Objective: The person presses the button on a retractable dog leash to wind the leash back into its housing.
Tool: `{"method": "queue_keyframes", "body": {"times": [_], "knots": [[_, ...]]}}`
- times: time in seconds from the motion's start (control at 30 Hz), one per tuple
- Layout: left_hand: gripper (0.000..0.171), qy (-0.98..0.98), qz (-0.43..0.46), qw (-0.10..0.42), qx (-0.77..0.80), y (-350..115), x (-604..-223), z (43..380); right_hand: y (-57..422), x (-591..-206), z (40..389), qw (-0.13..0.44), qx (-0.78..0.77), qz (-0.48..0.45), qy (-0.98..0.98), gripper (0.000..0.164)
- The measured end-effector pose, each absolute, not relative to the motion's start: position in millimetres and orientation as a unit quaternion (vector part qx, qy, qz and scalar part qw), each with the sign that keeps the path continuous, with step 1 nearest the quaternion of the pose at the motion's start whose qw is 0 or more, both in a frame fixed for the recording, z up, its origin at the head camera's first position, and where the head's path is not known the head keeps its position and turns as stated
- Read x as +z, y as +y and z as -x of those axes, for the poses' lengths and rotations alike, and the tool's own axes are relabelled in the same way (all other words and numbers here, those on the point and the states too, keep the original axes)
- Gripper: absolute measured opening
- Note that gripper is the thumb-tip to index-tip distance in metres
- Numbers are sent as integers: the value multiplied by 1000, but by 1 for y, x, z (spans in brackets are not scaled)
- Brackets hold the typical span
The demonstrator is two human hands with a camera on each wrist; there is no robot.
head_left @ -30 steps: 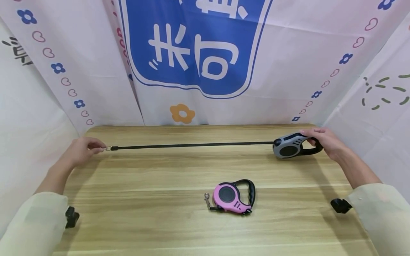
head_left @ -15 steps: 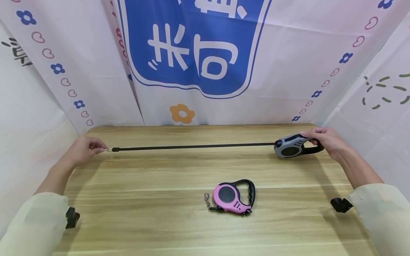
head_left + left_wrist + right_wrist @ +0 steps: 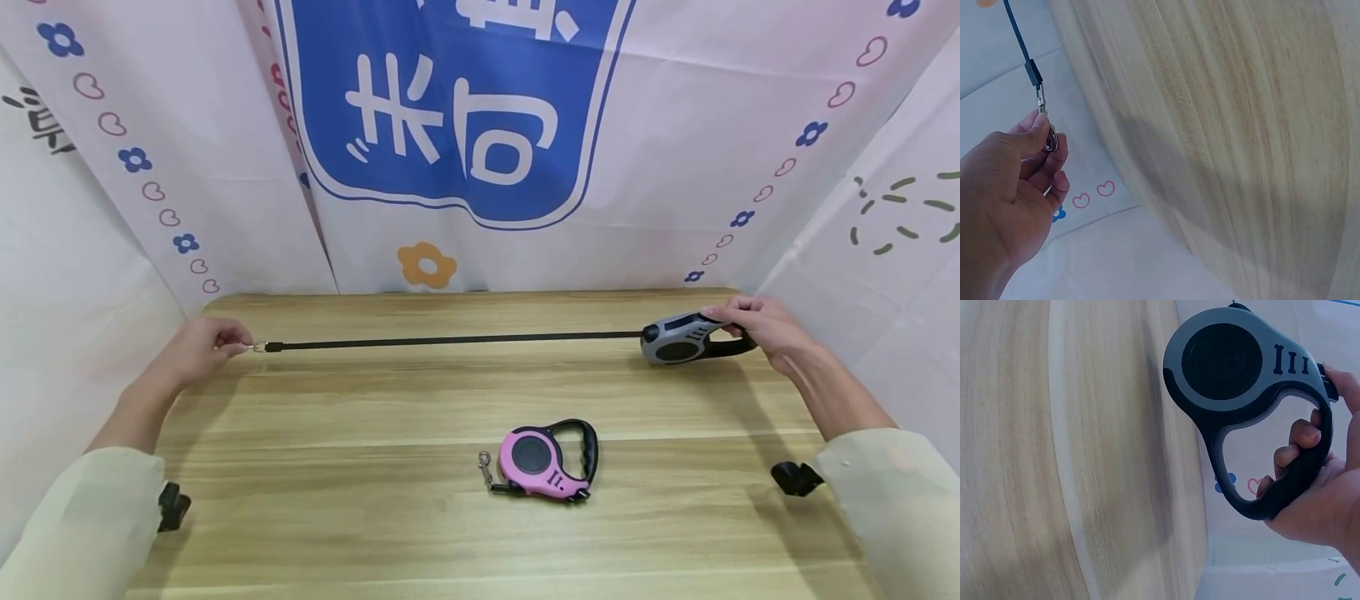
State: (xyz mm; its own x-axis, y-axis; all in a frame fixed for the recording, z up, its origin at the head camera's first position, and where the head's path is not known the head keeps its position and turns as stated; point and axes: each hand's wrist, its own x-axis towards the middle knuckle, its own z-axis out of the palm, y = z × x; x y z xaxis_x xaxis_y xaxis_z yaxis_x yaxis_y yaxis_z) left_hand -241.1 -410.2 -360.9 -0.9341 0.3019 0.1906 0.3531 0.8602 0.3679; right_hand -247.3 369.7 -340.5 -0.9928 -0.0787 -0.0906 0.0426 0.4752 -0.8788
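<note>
The grey retractable leash (image 3: 670, 337) is at the far right of the desk (image 3: 337, 500), apparently lifted off it. Its casing is probably light, hard plastic, stiff in the hand; the strap (image 3: 457, 340) should be soft, though likely under spring pull. The looped handle (image 3: 1297, 481) seems the surest hold at one end, the small, perhaps slippery metal clip (image 3: 1041, 100) at the other. The casing is grey and black, with a dark oval disc and bone-shaped marks; the strap is black, flat and taut. The right hand (image 3: 757, 325) has its grip curled round the handle; the left hand (image 3: 202, 350) pinches the clip. Nearer the person, a pink leash (image 3: 534, 458) lies untouched.
</note>
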Motion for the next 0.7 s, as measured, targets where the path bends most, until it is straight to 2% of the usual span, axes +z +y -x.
{"method": "queue_keyframes", "body": {"times": [0.4, 0.7], "knots": [[5, -959, 167, 53, -223, -405, -361, 241, 365, -340, 245, 80, -569, 25, 818, 37], [9, -958, 173, 58, -220, -408, -367, 241, 363, -342, 246, 69, -582, 32, 809, 34]]}}
